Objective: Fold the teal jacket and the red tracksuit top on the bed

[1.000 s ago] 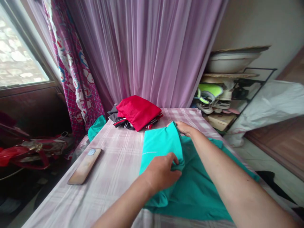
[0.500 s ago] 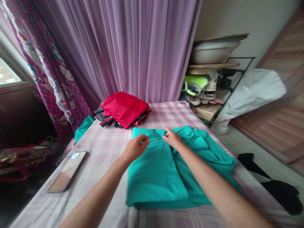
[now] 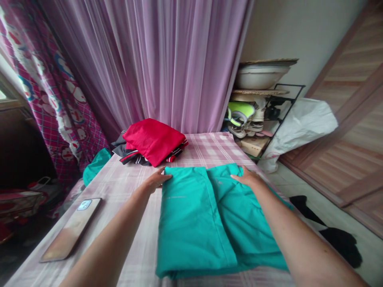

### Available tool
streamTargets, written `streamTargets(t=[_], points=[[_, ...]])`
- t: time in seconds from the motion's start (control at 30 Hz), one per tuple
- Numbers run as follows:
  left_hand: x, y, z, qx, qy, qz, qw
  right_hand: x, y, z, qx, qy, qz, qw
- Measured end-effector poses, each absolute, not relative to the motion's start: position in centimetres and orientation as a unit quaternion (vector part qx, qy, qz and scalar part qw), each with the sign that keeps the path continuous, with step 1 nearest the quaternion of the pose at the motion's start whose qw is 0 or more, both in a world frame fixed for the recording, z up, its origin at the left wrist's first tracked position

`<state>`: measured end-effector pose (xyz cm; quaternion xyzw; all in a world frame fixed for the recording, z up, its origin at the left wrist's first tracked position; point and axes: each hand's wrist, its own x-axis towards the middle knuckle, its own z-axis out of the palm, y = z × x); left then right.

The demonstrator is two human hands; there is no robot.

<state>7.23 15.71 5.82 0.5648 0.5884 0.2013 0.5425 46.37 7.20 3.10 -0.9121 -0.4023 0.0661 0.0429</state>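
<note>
A teal garment (image 3: 191, 223) lies partly folded on the bed, its left panel smooth and its right part creased. A small, faint logo shows near its top. My left hand (image 3: 156, 178) grips the garment's far left corner, thumb on top and the other fingers mostly hidden at the edge. At the far right edge, my right hand (image 3: 247, 176) pinches the cloth between thumb and fingers. Part of the garment's right side is hidden beneath my right forearm.
A stack of folded clothes with a red garment (image 3: 154, 139) on top sits at the back. A phone (image 3: 72, 231) lies at left on the checked sheet (image 3: 128, 223). Beyond the right edge stand a shoe rack (image 3: 279, 119) and a white bag (image 3: 308, 123); dark cloth (image 3: 341, 243) is on the floor.
My left hand has moved left to the garment's corner and taken hold. My right hand has moved right along the far edge, and the bunched cloth there is now flatter.
</note>
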Motion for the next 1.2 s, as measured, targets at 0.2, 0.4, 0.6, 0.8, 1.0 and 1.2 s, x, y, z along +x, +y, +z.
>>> streamTargets(t=[0.2, 0.4, 0.6, 0.8, 1.0, 1.2], points=[[6.7, 15.2, 4.1, 0.594, 0.591, 0.252, 0.484, 44.5, 9.6, 5.3, -0.862, -0.502, 0.064, 0.022], [0.4, 10.4, 4.2, 0.565, 0.632, 0.258, 0.462, 37.6, 16.4, 10.2, -0.765, -0.624, -0.053, 0.149], [-3.8, 5.1, 4.9, 0.505, 0.667, 0.245, 0.490, 31.3, 18.2, 9.8, -0.714, -0.686, -0.009, 0.139], [-3.5, 7.1, 5.8, 0.524, 0.663, 0.237, 0.479, 34.2, 9.7, 5.0, -0.711, -0.678, 0.058, 0.178], [-3.0, 8.1, 5.0, 0.562, 0.662, 0.197, 0.455, 39.1, 0.5, 1.3, -0.821, -0.453, 0.203, 0.283], [-2.6, 5.9, 5.3, 0.576, 0.675, 0.155, 0.435, 37.6, -1.0, -1.0, -0.729, -0.450, 0.363, 0.368]])
